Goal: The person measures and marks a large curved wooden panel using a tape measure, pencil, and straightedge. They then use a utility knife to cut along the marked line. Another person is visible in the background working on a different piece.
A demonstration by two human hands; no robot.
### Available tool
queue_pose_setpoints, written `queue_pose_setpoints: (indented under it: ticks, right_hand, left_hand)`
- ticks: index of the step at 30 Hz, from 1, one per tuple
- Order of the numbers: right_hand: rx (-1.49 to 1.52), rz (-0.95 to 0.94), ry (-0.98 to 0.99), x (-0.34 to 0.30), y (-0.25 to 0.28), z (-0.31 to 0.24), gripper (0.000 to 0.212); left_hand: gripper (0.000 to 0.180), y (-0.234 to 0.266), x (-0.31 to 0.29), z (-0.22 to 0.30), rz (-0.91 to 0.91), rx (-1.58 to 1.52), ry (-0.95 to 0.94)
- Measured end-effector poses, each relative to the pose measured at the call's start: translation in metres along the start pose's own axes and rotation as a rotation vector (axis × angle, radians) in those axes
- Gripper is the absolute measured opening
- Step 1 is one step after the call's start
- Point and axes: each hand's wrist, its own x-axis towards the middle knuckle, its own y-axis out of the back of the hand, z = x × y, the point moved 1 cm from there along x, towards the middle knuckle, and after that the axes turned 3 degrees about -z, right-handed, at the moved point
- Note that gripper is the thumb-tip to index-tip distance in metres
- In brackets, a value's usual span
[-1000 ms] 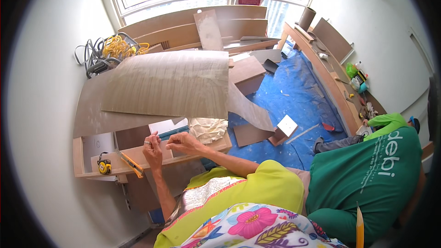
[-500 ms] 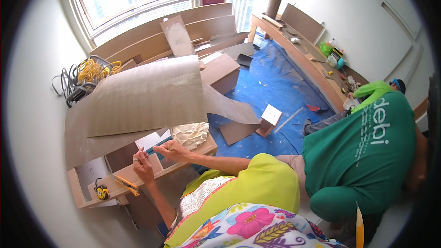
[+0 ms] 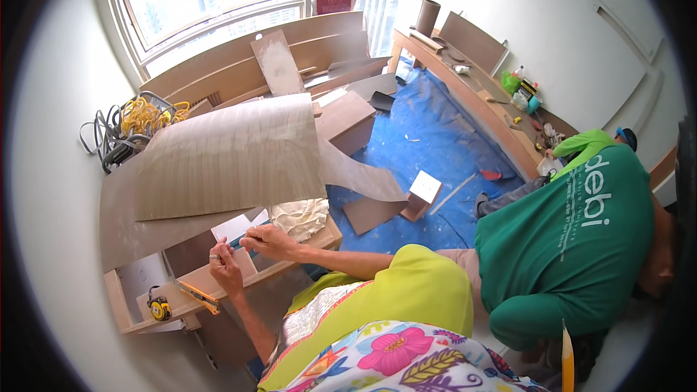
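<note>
"Any writing?"
"White lettering [image 3: 594, 187] on that green shirt [image 3: 523, 247]."
"Hands?"
"Left hand [image 3: 226, 268] and right hand [image 3: 270, 242] curled narrow; contents, I can't tell. Orange cutter [image 3: 199, 297] lies across the wooden frame [image 3: 330, 237]."

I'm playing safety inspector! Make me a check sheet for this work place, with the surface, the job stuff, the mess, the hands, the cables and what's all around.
Surface: pale wooden frame with open compartments; a wood-grain sheet lies behind the hands.
Job's things: yellow-and-black tape measure and orange utility knife on the frame, near the left hand.
Clutter: crumpled cream cloth at the frame's right end; brown board on the blue floor sheet.
Hands: left hand and right hand close together, fingers bent; anything held is too small to tell.
Cables: yellow and grey cables tangled at the far left.
Surroundings: large window ahead; person in dark green at right.
</note>
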Motion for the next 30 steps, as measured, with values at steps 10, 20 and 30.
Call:
queue_pose_setpoints:
  ticks: [10, 20, 30]
  right_hand:
    - [-0.047, -0.021, -0.253, 0.008, 0.016, 0.004, 0.049]
    - [-0.058, -0.071, 0.087, 0.014, 0.002, 0.001, 0.031]
    - [0.100, -0.129, 0.027, 0.015, 0.000, -0.005, 0.035]
  left_hand:
    - [0.029, -0.002, -0.001, 0.004, 0.015, -0.055, -0.007]
    - [0.033, 0.001, -0.002, 0.005, -0.004, -0.018, -0.010]
    - [0.029, -0.001, -0.001, 0.007, 0.011, -0.063, -0.020]
